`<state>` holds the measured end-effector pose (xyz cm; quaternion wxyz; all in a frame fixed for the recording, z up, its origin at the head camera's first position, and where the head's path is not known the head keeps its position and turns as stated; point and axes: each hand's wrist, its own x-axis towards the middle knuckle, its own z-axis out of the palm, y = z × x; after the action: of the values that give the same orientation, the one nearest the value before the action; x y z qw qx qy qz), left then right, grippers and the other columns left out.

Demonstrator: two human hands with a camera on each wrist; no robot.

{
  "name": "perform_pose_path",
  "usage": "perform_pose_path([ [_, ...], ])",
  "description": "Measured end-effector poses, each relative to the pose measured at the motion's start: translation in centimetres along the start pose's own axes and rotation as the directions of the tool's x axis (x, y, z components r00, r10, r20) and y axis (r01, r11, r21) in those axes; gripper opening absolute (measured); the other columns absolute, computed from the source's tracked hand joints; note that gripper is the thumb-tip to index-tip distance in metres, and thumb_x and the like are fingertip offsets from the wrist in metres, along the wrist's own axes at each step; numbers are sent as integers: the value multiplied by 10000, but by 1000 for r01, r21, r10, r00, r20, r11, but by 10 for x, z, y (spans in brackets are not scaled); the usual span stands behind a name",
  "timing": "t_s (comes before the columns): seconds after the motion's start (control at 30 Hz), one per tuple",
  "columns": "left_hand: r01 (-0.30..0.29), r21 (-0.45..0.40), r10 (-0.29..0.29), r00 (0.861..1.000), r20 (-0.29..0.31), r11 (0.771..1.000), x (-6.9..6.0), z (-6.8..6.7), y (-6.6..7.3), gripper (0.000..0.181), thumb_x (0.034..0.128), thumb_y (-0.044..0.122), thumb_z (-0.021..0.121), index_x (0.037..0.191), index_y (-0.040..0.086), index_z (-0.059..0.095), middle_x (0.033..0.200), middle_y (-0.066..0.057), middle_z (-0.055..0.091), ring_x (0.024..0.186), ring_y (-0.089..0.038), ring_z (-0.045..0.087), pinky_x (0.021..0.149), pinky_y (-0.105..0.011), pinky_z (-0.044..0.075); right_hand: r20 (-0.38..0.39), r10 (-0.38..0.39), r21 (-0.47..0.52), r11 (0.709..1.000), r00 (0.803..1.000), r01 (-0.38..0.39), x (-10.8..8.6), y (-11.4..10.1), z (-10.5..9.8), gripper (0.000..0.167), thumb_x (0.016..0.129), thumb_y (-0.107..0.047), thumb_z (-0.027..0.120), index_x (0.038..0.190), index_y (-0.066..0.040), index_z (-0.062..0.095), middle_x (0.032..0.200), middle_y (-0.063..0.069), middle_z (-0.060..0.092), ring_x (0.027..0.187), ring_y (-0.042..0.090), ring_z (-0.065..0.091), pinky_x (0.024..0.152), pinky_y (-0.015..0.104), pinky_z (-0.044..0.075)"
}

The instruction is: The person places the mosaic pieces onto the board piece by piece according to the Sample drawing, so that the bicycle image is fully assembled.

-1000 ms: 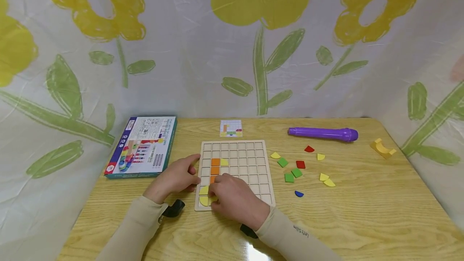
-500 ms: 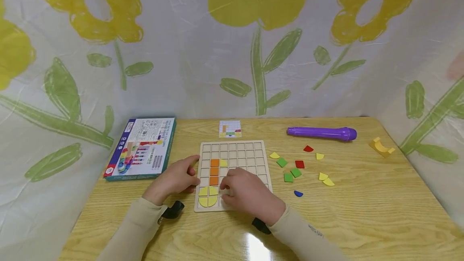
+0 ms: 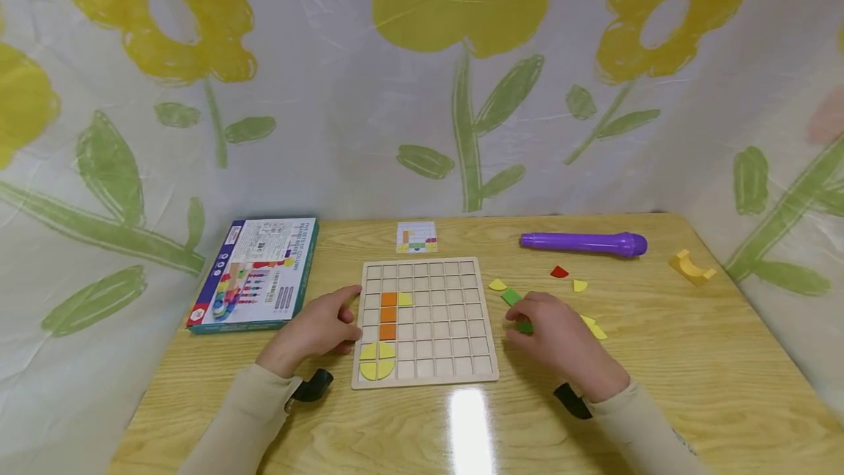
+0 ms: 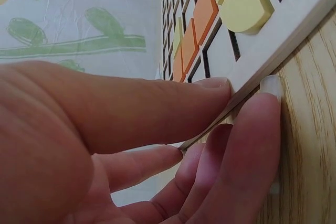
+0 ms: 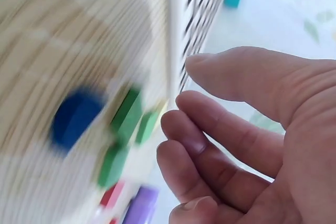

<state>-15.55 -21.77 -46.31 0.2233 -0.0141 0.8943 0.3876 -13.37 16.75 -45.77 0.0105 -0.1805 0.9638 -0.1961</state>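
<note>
The wooden grid board (image 3: pixel 448 328) carries orange squares (image 3: pixel 388 314) in a column, a yellow piece (image 3: pixel 405 300) beside the top one, and several yellow quarter pieces (image 3: pixel 368 370) forming a circle at the lower left. My left hand (image 3: pixel 315 330) touches the board's left edge; in the left wrist view its thumb (image 4: pixel 173 103) lies against the rim. Over the loose pieces right of the board hovers my right hand (image 3: pixel 560 339), partly covering green squares (image 3: pixel 511 297). In the right wrist view its fingers (image 5: pixel 226 145) are relaxed and hold nothing, near a blue piece (image 5: pixel 76 118).
A patterned card (image 3: pixel 417 237) lies behind the board. At the left is a box (image 3: pixel 264 270). A purple microphone (image 3: pixel 583 243) and a yellow arched block (image 3: pixel 692 268) lie at the right, with red (image 3: pixel 559 271) and yellow pieces (image 3: pixel 579 285) nearer the board.
My right hand has left the board and moved right to the loose green pieces, uncovering the yellow circle and the grid's lower cells. My left hand stays at the board's left edge.
</note>
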Motion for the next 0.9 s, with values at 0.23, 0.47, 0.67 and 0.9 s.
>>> perform_pose_path([
  [0.23,9,-5,-9,1000,-8,1000,0,0,0,806,945,43,778,1658,93,406,1056,-111,553,762,-212,627,683,-310,613,8,109,9,994,994,-109,-7,27,-13,187,939,-217,825,1072,-86,809,1003,21,745,900,186,701,819,441,622],
  [0.47,1,5,-1,1000,-6,1000,0,-1,0,803,946,50,781,1656,91,408,1051,-110,552,760,-211,627,685,-314,610,7,149,8,989,989,-149,-6,37,-15,208,945,-228,814,1081,-70,818,1026,56,751,921,222,704,841,478,623],
  [0.67,-2,1,2,1000,-11,1000,0,0,0,799,944,47,782,1652,85,414,1048,-110,552,762,-213,627,675,-315,604,21,170,-15,985,985,-170,-4,40,-14,227,915,-244,822,1056,-66,824,991,55,750,880,206,690,831,477,620],
  [0.9,-3,10,3,1000,-15,1000,0,0,2,798,946,51,783,1652,82,414,1044,-105,556,764,-210,626,667,-313,594,44,185,-41,982,982,-184,-2,42,-13,258,900,-276,858,1038,-63,815,953,35,730,832,177,654,792,457,608],
])
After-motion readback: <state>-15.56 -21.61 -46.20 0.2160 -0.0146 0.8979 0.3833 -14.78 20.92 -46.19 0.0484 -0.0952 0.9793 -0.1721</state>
